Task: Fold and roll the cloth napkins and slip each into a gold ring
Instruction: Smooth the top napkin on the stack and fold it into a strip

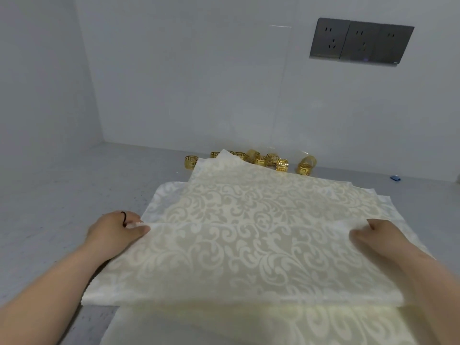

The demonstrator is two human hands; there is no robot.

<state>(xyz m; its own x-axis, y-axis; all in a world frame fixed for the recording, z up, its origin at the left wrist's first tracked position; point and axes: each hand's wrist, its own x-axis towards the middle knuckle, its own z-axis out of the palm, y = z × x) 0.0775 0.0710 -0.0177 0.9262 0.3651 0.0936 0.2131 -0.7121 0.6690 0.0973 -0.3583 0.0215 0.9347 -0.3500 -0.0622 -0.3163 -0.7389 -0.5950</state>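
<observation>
Cream damask cloth napkin (249, 235): your left hand (117, 230) and right hand (373, 240) each pinch its folded edge. Gold fretwork rings (258, 160) lie beyond. No legible writing.

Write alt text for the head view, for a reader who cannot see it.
Two hands fold a cream damask napkin on a grey table: the left hand and right hand each pinch an end of the folded edge. More napkins lie beneath, and a cluster of gold rings sits behind, near a white wall with grey sockets.
</observation>
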